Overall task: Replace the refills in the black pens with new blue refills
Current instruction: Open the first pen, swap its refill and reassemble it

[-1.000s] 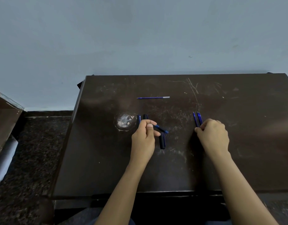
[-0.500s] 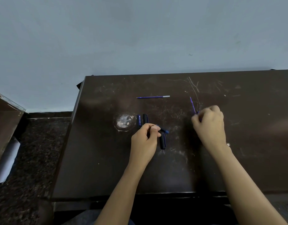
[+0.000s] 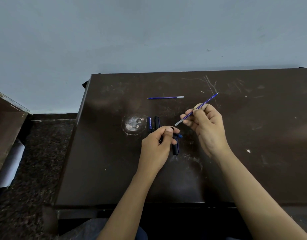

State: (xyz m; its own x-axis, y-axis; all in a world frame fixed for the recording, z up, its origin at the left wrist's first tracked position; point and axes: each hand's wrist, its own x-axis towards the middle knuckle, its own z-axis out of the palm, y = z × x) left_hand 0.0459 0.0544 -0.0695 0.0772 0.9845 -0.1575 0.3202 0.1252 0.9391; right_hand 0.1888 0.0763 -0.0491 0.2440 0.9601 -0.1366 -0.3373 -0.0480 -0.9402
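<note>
Right hand (image 3: 208, 129) now lifts a refill (image 3: 208, 101) off the table (image 3: 253, 153), pinched between curled fingers (image 3: 190, 113).
Left hand (image 3: 158, 149) grips a pen (image 3: 172, 127) over the scratched dark top; pale wall (image 3: 149, 32) behind.

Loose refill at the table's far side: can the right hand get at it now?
Probably yes for reach: the loose refill lies alone on the table, nothing between it and the right hand. But that hand pinches a second refill.
</note>
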